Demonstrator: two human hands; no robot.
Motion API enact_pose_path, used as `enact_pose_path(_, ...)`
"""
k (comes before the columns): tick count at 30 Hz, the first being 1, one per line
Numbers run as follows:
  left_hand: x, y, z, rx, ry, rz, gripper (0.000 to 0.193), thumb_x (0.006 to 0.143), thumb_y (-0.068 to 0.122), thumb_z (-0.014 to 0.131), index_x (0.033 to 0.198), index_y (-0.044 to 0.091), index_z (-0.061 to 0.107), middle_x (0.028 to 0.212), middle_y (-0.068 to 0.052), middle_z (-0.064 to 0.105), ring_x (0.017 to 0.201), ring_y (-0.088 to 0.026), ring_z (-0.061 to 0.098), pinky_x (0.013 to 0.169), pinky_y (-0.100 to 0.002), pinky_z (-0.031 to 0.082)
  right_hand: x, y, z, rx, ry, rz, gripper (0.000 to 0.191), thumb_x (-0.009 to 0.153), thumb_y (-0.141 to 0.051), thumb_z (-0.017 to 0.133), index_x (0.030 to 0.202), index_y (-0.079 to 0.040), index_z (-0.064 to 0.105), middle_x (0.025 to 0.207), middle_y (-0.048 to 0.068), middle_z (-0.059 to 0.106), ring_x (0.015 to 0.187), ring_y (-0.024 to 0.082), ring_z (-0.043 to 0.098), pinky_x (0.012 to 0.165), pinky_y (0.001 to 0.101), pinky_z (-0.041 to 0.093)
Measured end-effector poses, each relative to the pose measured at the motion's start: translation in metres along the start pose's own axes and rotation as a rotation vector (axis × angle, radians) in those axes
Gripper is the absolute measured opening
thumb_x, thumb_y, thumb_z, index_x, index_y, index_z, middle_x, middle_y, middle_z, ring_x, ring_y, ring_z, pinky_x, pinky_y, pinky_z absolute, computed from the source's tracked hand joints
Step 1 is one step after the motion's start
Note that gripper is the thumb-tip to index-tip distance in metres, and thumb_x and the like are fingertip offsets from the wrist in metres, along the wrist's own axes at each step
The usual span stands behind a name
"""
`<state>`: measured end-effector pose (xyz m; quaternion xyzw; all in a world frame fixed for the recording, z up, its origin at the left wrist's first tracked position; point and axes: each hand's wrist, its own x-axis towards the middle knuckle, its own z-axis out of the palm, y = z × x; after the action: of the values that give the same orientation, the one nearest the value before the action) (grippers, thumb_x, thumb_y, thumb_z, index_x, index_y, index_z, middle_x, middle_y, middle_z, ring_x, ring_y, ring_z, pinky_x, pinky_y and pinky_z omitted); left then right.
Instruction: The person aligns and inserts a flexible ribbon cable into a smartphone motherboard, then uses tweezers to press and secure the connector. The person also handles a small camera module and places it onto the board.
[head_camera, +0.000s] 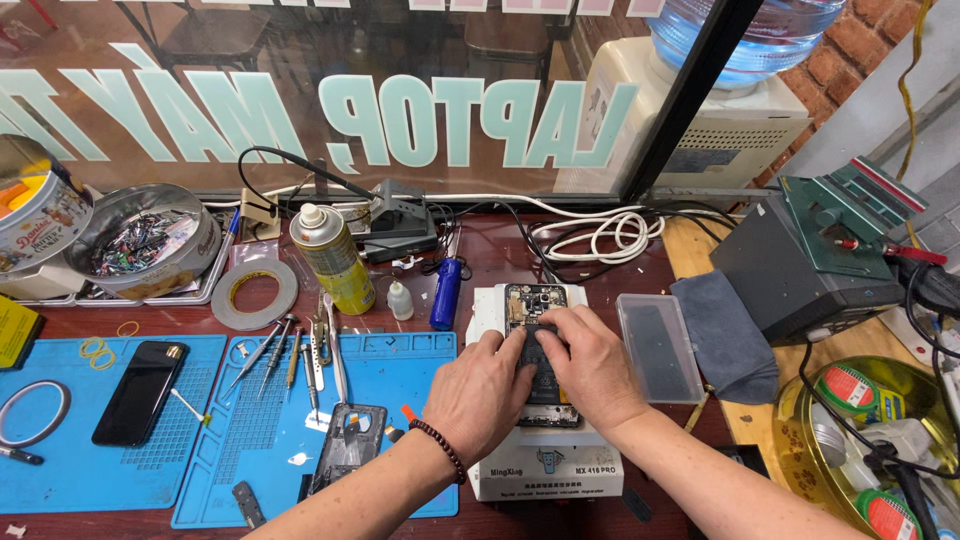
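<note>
Blue mat, yellow spray can

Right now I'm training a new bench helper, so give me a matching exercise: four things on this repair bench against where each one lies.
Things:
1. opened phone
2. black phone
3. spray can
4. grey cloth

Places:
A. on the left blue mat
B. right of the clear plastic case
C. under both hands, left hand and right hand, on the white machine
D. upright behind the row of screwdrivers

Pairs: 1-C, 2-A, 3-D, 4-B
</note>
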<state>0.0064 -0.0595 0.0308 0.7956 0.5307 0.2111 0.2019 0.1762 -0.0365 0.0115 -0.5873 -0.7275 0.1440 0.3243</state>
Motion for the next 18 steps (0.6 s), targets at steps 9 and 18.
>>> enact_pose_path(9,0.0007,-0.0004,-0.0001,0.015,-0.008,0.002,0.036,0.095,0.026,0.063,0.123,0.005,0.057,0.102,-0.017,0.064,0.095,-0.036,0.066,0.074,-0.049,0.056,-0.0005,0.0011,-0.0008,0.001,0.003,-0.028,0.022,0.091,-0.016,0.069,0.112,-0.011,0.071,0.103,0.009,0.07,0.092,0.032,0.071,0.078,0.0394,0.057)
enact_pose_path(18,0.0014,0.0012,0.0006,0.022,-0.023,-0.007,0.036,0.095,0.026,0.062,0.123,0.005,0.057,0.102,-0.017,0.064,0.095,-0.036,0.066,0.074,-0.048,0.056,-0.0001,-0.003,-0.0026,-0.019,-0.032,0.002,0.022,0.091,-0.017,0.068,0.112,-0.013,0.075,0.095,0.007,0.067,0.084,0.028,0.071,0.074,0.0384,0.057)
